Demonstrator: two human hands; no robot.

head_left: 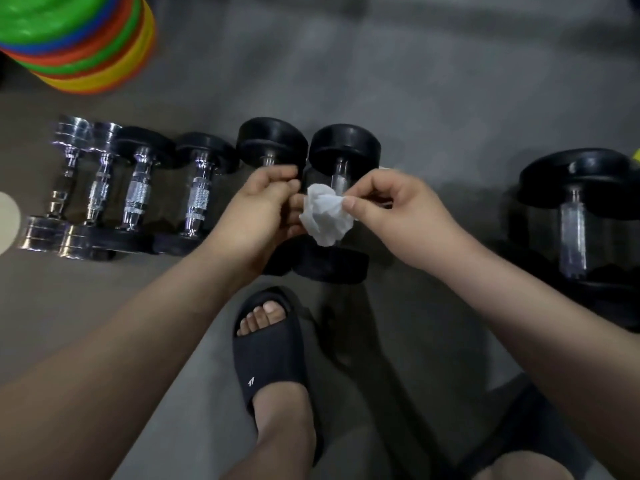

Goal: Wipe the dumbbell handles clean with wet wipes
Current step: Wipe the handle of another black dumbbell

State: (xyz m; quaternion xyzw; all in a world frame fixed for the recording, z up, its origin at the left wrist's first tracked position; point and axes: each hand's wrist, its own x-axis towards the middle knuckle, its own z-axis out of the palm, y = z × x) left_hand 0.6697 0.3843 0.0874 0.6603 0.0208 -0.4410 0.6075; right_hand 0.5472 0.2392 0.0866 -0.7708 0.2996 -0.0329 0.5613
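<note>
A crumpled white wet wipe [325, 213] is held between both hands above the middle of a row of dumbbells on the floor. My left hand [258, 211] grips its left side with curled fingers. My right hand [388, 206] pinches its right edge between thumb and forefinger. Behind the wipe stands a black-headed dumbbell [343, 150] with a chrome handle, and another black dumbbell [272, 142] is mostly hidden by my left hand. Left of them lie two black dumbbells with knurled handles [197, 192] and two all-chrome dumbbells [65, 181].
A larger black dumbbell [573, 216] lies apart at the right. A stack of coloured plastic discs [79, 39] sits at the top left. My foot in a dark slide sandal [268, 344] stands just in front of the row on the grey floor.
</note>
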